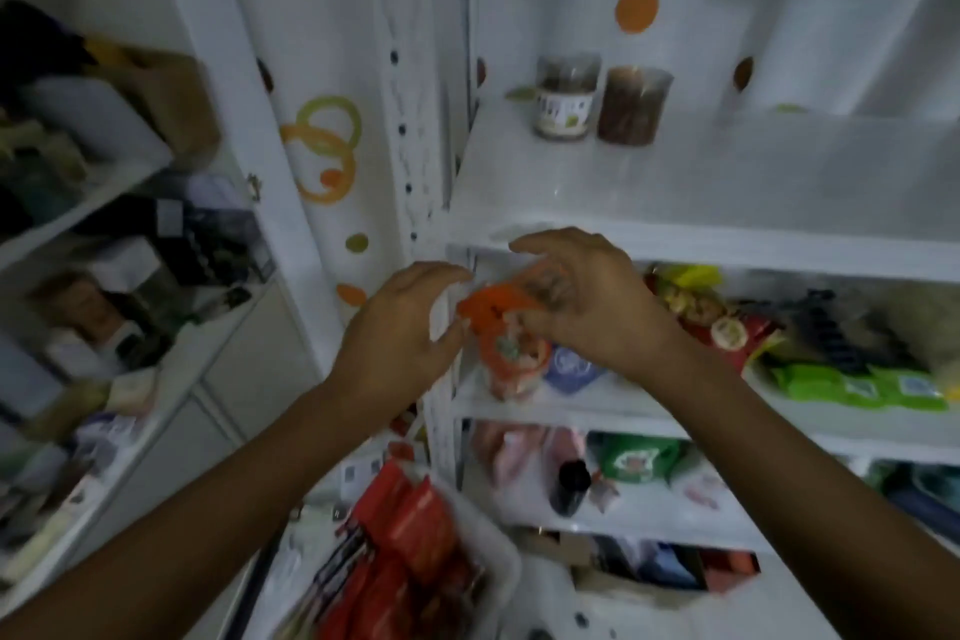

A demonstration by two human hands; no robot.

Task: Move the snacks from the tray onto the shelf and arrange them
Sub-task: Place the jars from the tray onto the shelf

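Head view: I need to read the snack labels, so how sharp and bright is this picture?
Head view: dim and soft throughout; the orange packet in the right hand is smeared, print unreadable; left shelves blur worst; wide-angle bends the shelf edges.

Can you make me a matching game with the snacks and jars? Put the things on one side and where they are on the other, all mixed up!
Things
1. orange packet
2. red packets
3. two jars
4. green packets

Places
A. in the white tray, low down
B. standing on the top shelf
C. held in the right hand
D. lying on the second shelf, at the right

Pairs: 1-C, 2-A, 3-B, 4-D
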